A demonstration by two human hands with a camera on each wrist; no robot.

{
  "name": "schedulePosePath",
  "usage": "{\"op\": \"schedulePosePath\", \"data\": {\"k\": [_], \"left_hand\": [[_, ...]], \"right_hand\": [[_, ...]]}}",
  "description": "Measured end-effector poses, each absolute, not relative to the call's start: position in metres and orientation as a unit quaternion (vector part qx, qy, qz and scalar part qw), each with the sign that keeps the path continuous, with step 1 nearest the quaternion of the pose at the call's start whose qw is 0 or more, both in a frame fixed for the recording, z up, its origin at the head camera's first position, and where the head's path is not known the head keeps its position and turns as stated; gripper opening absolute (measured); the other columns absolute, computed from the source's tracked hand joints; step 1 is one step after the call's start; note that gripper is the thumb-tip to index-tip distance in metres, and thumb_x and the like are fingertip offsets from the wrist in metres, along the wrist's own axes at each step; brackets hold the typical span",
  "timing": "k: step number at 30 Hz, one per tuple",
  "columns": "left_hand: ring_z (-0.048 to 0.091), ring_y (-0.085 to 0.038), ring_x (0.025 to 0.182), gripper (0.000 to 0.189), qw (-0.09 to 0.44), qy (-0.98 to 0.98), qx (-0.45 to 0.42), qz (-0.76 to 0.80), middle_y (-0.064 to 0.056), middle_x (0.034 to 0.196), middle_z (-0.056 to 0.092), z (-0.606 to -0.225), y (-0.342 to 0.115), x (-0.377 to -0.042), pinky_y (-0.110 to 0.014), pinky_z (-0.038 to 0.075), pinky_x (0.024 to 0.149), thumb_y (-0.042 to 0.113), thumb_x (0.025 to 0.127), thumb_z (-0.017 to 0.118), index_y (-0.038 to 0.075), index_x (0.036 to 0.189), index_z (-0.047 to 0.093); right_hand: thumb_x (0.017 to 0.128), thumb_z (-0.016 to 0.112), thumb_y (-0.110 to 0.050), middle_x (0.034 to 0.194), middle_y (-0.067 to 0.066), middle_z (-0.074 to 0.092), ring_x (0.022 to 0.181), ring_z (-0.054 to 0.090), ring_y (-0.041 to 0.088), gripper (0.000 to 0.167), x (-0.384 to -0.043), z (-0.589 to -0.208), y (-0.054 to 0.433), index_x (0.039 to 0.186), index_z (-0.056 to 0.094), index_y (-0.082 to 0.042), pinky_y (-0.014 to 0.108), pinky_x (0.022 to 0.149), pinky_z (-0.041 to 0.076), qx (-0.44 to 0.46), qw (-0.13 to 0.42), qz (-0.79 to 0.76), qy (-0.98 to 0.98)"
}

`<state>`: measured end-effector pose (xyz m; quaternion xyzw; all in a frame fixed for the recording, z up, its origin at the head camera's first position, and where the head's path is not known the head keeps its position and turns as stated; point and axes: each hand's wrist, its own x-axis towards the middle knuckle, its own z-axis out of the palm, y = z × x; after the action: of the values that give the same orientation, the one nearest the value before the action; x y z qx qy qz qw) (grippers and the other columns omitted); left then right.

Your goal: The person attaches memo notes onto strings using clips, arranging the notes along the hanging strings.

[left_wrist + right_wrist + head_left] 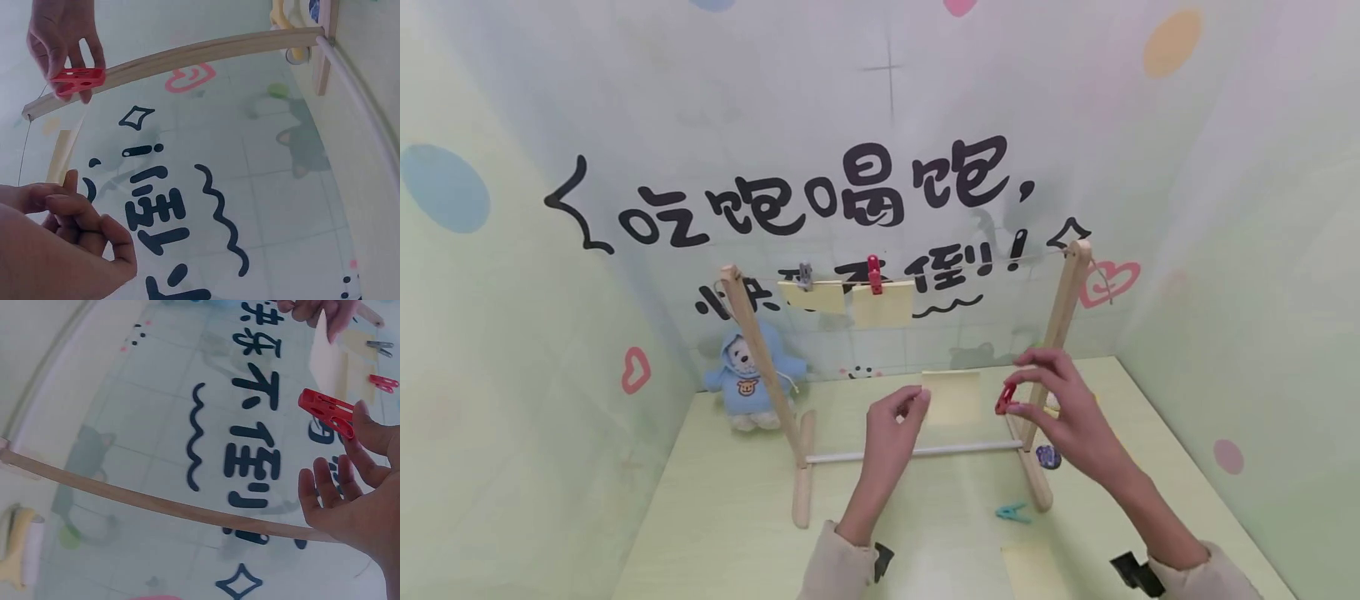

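Observation:
My left hand [889, 429] pinches a pale yellow paper note [953, 400] by its left edge, holding it up between the posts of a wooden frame. To its right, my right hand [1071, 417] grips a red clothespin [326, 411] between thumb and index finger, its other fingers loosely bent. The clothespin is apart from the note. Across the frame's top runs a thin string [977, 265]. A grey clothespin [806, 276] and another red clothespin [874, 275] hold two yellow notes [883, 310] on the string, left of centre.
The wooden frame [767, 375] stands on the table, its feet joined by a white rod [865, 455]. A teal clothespin [1013, 512] and a yellow sheet [1033, 571] lie in front. A blue-clothed plush bear [748, 392] sits back left; a dark blue item [1048, 456] lies by the right foot.

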<state>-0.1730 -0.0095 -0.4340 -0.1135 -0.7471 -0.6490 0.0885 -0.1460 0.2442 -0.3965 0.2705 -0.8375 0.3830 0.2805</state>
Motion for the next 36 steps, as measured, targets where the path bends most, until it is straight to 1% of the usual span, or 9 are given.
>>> {"op": "schedulePosePath", "data": {"k": [2,3,7,10,14,20,23,28,36], "left_hand": [[0.047,-0.004,0.06,0.023,0.086,-0.737,-0.11,-0.661,0.004,0.065,0.055,-0.426,-0.008,-0.179,-0.02,0.039,0.061,0.018,0.109,0.071,-0.002,0.105,0.081],[0.045,-0.004,0.056,0.023,0.085,-0.732,-0.106,-0.667,0.006,0.062,0.052,-0.422,-0.008,-0.181,-0.018,0.04,0.064,0.018,0.108,0.071,-0.002,0.106,0.082],[0.042,-0.005,0.05,0.023,0.071,-0.704,-0.103,-0.699,0.009,0.053,0.047,-0.403,-0.006,-0.192,-0.019,0.034,0.056,0.016,0.108,0.072,-0.005,0.109,0.081],[0.044,-0.007,0.047,0.024,0.066,-0.68,-0.113,-0.721,0.008,0.051,0.049,-0.386,-0.005,-0.2,-0.02,0.031,0.049,0.015,0.109,0.07,-0.006,0.114,0.08],[0.046,-0.008,0.045,0.026,0.073,-0.667,-0.128,-0.73,0.006,0.05,0.052,-0.365,-0.002,-0.21,-0.02,0.036,0.049,0.016,0.11,0.068,-0.007,0.117,0.078],[0.061,-0.008,0.05,0.025,0.069,-0.655,-0.142,-0.739,0.002,0.065,0.068,-0.353,0.001,-0.218,-0.019,0.044,0.051,0.014,0.111,0.066,-0.007,0.116,0.077],[0.068,-0.009,0.052,0.024,0.056,-0.647,-0.146,-0.746,-0.007,0.078,0.078,-0.354,0.001,-0.219,-0.018,0.038,0.049,0.016,0.112,0.065,-0.005,0.116,0.077],[0.068,-0.011,0.049,0.026,0.052,-0.647,-0.149,-0.746,-0.016,0.09,0.083,-0.354,0.002,-0.219,-0.02,0.031,0.045,0.02,0.113,0.064,-0.002,0.118,0.078],[0.064,-0.011,0.046,0.026,0.07,-0.656,-0.149,-0.736,-0.019,0.078,0.079,-0.346,0.004,-0.222,-0.021,0.057,0.059,0.017,0.113,0.065,-0.005,0.123,0.076]], "right_hand": [[0.076,0.087,0.02,0.133,0.02,0.06,0.133,0.046,0.002,0.041,-0.149,-0.377,0.244,0.111,0.076,0.0,0.006,0.113,0.034,0.269,0.29,0.383,-0.835],[0.076,0.086,0.021,0.133,0.022,0.059,0.134,0.046,0.002,0.04,-0.15,-0.367,0.244,0.111,0.076,0.001,0.007,0.114,0.034,0.272,0.295,0.385,-0.831],[0.076,0.083,0.023,0.131,0.023,0.057,0.141,0.046,0.003,0.039,-0.158,-0.327,0.238,0.11,0.076,0.005,0.016,0.118,0.036,0.295,0.319,0.394,-0.81],[0.078,0.084,0.021,0.129,0.025,0.055,0.146,0.049,0.012,0.036,-0.167,-0.298,0.228,0.11,0.077,0.007,0.021,0.118,0.039,0.31,0.342,0.392,-0.796],[0.083,0.086,0.014,0.128,0.028,0.052,0.149,0.051,0.028,0.027,-0.183,-0.267,0.214,0.108,0.077,0.008,0.024,0.119,0.039,0.305,0.368,0.38,-0.792],[0.09,0.084,0.006,0.125,0.025,0.051,0.15,0.05,0.033,0.018,-0.21,-0.244,0.203,0.106,0.077,0.008,0.031,0.122,0.037,0.299,0.364,0.377,-0.797],[0.092,0.084,0.005,0.125,0.025,0.051,0.149,0.05,0.032,0.016,-0.22,-0.24,0.2,0.106,0.078,0.008,0.035,0.123,0.037,0.303,0.359,0.381,-0.796],[0.093,0.082,0.007,0.125,0.027,0.053,0.145,0.049,0.034,0.014,-0.23,-0.237,0.198,0.105,0.078,0.009,0.046,0.122,0.037,0.305,0.354,0.391,-0.793],[0.093,0.081,0.009,0.122,0.023,0.054,0.143,0.051,0.032,0.011,-0.236,-0.23,0.193,0.103,0.079,0.008,0.047,0.12,0.039,0.299,0.322,0.405,-0.802]]}}
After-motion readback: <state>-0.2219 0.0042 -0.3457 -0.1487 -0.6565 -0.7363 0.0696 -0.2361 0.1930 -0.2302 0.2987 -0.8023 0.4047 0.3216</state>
